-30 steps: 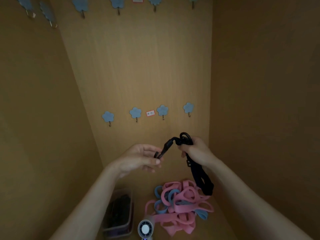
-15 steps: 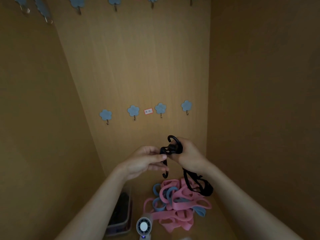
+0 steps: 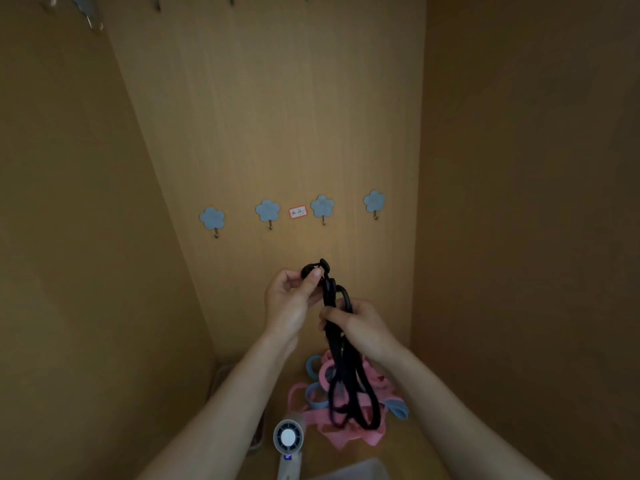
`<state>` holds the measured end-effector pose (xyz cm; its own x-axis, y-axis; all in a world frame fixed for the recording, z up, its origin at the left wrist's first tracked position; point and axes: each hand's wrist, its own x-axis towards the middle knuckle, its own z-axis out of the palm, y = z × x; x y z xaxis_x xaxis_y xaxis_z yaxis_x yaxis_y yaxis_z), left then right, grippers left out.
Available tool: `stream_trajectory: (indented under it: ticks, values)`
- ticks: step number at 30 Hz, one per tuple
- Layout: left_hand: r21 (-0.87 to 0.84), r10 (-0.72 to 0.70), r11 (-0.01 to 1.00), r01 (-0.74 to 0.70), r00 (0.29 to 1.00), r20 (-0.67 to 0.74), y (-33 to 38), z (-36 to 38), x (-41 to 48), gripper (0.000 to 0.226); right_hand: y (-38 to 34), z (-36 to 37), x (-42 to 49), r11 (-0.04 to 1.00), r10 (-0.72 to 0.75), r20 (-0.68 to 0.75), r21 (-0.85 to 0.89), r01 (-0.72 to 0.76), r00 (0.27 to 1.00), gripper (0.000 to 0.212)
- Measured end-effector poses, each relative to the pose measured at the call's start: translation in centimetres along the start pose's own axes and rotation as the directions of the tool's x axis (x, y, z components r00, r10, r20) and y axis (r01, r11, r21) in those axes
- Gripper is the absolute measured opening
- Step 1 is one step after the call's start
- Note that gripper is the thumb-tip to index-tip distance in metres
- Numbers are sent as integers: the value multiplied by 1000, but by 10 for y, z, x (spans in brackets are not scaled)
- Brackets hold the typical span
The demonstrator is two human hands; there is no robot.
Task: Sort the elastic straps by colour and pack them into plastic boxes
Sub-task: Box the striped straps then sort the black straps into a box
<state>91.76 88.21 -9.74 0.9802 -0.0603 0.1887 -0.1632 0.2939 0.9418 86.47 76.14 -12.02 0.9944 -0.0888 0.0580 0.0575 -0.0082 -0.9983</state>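
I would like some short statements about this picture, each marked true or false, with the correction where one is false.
1. Both the left hand and the right hand hold the black strap. True.
2. The black strap hangs from a flower hook. False: it hangs from the hands, and the lower row's hooks are bare.
3. The pile of straps below is pink and blue. True.
4. The lower row on the back wall has five flower hooks. False: it has four.
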Motion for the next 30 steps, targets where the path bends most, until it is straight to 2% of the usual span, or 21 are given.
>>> stream_trajectory:
  ticks: [4, 8, 11, 14, 17, 19, 22, 24, 26, 28, 30]
  values:
    - [-135, -145, 981, 140, 989, -26, 6, 7, -6, 24, 16, 2, -1, 994, 30, 8, 101, -31, 1000, 10]
    - [-211, -253, 944, 253, 967, 28, 13, 0, -5, 15, 18, -20, 4, 938, 104, 36, 329, -110, 994, 11]
    - [-218, -324, 908, 358, 929, 179, 13, -11, -4, 29, 16, -41, 4, 910, 108, 195, 375, -176, 975, 22]
    - [-91, -326, 922, 376, 882, 341, 11, -24, -4, 40, 13, -55, 2, 913, 109, 359, 333, -236, 927, 33]
    - [67, -306, 949, 309, 843, 442, 15, -36, -1, 36, 10, -67, 2, 922, 135, 404, 284, -265, 905, 40]
    - [234, -317, 945, 228, 811, 491, 21, -42, 1, 33, 6, -71, 2, 937, 157, 398, 228, -263, 904, 43]
    - [461, -356, 882, 94, 773, 524, 29, -45, 4, 27, -1, -71, 3, 969, 199, 355, 67, -237, 913, 32]
    - [586, -363, 810, 6, 790, 494, 29, -41, 2, 21, -6, -65, 4, 975, 221, 290, -68, -211, 931, 29]
    - [690, -318, 718, -93, 838, 444, 20, -35, -1, 22, -6, -54, 5, 969, 226, 177, -140, -203, 958, 28]
    - [764, -209, 617, -189, 897, 390, 3, -29, -6, 28, -2, -43, 6, 968, 226, 56, -129, -217, 973, 23]
    - [836, -28, 483, -260, 950, 311, -17, -26, -9, 32, 3, -34, 6, 971, 236, -35, -40, -237, 971, 16]
